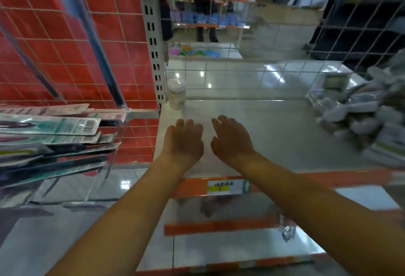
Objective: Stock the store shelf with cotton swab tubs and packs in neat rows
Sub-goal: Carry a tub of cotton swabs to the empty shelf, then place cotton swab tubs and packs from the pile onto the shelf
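Observation:
One clear cotton swab tub [176,94] stands upright in the back left corner of the white shelf [274,131], against the wire back grid. My left hand [183,141] and my right hand [230,138] hover side by side over the shelf's left part, palms down, fingers loosely bent, holding nothing. Both hands are a short way in front of the tub and apart from it. A blurred heap of pale packs [363,111] lies at the shelf's right end.
The shelf's front edge is orange with a yellow price label [223,186]. Lower orange-edged shelves [219,225] sit below. Toothbrush packs [50,126] hang on the left before a red grid panel [72,41]. A perforated upright post [154,41] stands left of the tub.

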The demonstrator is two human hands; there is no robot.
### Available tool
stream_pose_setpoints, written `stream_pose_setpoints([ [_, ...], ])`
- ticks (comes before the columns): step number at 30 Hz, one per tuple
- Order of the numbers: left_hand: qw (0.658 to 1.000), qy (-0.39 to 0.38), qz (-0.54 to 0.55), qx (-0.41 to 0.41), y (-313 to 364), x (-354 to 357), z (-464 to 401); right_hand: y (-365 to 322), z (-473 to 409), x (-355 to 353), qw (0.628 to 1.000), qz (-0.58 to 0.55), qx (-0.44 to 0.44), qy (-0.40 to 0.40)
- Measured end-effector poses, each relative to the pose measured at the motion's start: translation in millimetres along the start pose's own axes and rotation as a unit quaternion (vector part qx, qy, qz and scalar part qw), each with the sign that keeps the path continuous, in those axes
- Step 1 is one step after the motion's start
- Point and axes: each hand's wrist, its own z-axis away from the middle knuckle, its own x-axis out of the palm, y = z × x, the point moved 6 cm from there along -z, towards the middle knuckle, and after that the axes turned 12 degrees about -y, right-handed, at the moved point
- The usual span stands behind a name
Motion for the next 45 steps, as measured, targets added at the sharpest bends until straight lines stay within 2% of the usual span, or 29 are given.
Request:
stream_pose_setpoints([
  [9,0.997,-0.032,0.039,0.055,67,-12,-6,53,43,-24,0.999,0.014,0.025,-0.017],
  [13,0.995,-0.043,0.046,0.078,108,-19,-13,93,64,-32,1.000,0.019,0.018,0.005],
  [16,0.994,-0.034,0.058,0.087,143,-33,-20,133,77,-42,0.999,-0.018,0.027,0.024],
  [22,0.992,-0.005,0.087,0.092,215,-65,-40,204,101,-65,1.000,-0.018,0.018,-0.001],
  [25,0.991,0.000,0.101,0.090,253,-73,-49,242,111,-76,1.000,-0.016,0.021,0.014],
  [30,0.988,-0.018,0.127,0.085,310,-67,-64,309,126,-87,0.998,0.046,0.025,0.029],
  [33,0.986,-0.039,0.137,0.087,341,-64,-72,348,132,-86,0.999,0.030,0.032,0.012],
  [38,0.981,-0.046,0.167,0.090,379,-62,-84,391,146,-85,0.999,0.013,0.028,0.041],
  [41,0.981,-0.060,0.164,0.082,390,-58,-87,406,143,-75,0.997,0.061,0.035,-0.024],
  [45,0.985,-0.072,0.143,0.065,396,-53,-89,416,137,-66,0.993,0.069,0.025,-0.089],
])
